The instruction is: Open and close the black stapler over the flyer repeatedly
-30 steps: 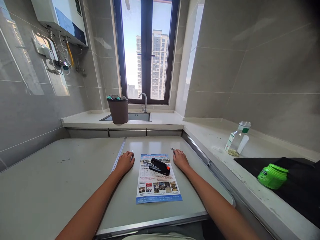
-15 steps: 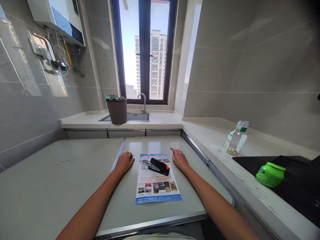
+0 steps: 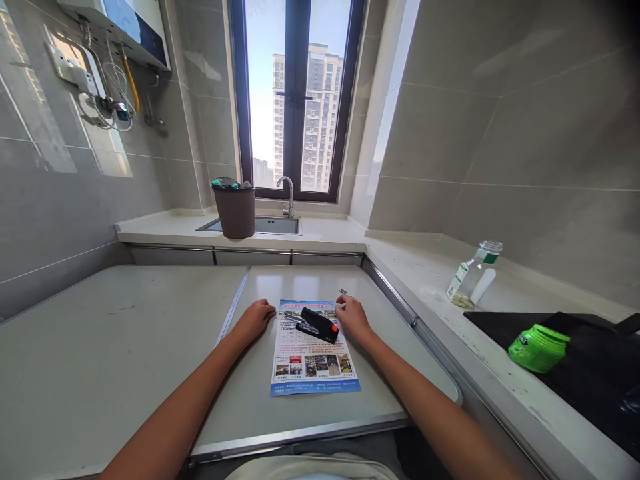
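Note:
A printed flyer point(image 3: 313, 363) lies flat on the pale table point(image 3: 150, 347) in front of me. A black stapler with an orange end point(image 3: 317, 325) rests across its upper half. My left hand point(image 3: 255, 319) lies palm down at the flyer's top left corner, fingers stretched toward the paper's edge. My right hand point(image 3: 352, 315) lies at the top right corner, fingertips touching the paper's edge. A small metal piece point(image 3: 343, 291) lies just beyond my right hand. Neither hand holds anything I can see.
A brown bin point(image 3: 234, 208) stands beside the sink point(image 3: 270, 225) and tap point(image 3: 289, 195) under the window. On the right counter stand a glass jar point(image 3: 473, 275) and a green lid point(image 3: 539, 347) on a black hob point(image 3: 590, 373). A water heater point(image 3: 120, 30) hangs at upper left.
Both hands have slid inward from beside the flyer to its top corners. The view has tilted slightly down and shifted.

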`<state>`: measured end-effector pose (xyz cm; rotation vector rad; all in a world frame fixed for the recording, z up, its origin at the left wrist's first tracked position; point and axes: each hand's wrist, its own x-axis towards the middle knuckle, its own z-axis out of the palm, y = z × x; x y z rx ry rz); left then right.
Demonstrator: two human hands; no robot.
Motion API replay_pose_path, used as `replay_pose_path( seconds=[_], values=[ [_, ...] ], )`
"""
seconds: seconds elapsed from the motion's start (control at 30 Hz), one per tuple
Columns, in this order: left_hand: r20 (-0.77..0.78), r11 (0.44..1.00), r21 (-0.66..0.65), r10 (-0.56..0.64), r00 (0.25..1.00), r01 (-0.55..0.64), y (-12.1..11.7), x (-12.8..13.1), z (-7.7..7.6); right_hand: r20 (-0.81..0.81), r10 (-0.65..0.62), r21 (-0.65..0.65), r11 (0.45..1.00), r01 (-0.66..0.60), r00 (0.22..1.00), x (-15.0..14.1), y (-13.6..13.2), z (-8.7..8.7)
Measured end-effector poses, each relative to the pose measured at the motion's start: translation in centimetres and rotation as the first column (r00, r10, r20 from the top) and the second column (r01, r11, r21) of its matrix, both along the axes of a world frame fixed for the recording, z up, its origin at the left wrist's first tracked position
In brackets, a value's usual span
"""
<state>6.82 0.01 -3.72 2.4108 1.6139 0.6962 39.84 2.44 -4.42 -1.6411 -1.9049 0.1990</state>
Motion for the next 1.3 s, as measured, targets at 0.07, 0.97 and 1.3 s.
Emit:
replay_pose_path(
  seconds=[0.07, 0.97, 1.3],
  values=[
    [0.064, 1.000, 0.025, 0.008, 0.998, -0.010, 0.1, 0.2, -0.2, -0.240, 0.114, 0.123, 0.989, -0.087, 0.964, -0.9, -1.1, 0.3],
    [-0.218, 0.958, 0.161, -0.202, 0.955, 0.239, -0.8, 4.3, 0.5, -0.118, 0.570, 0.115, 0.821, -0.559, 0.813, -3.1, -4.5, 1.0],
    [-0.187, 0.953, 0.156, -0.231, 0.955, 0.261, -0.9, 4.2, 0.7, -0.132, 0.569, 0.107, 0.822, -0.560, 0.811, -3.0, -4.5, 1.0]
  ],
)
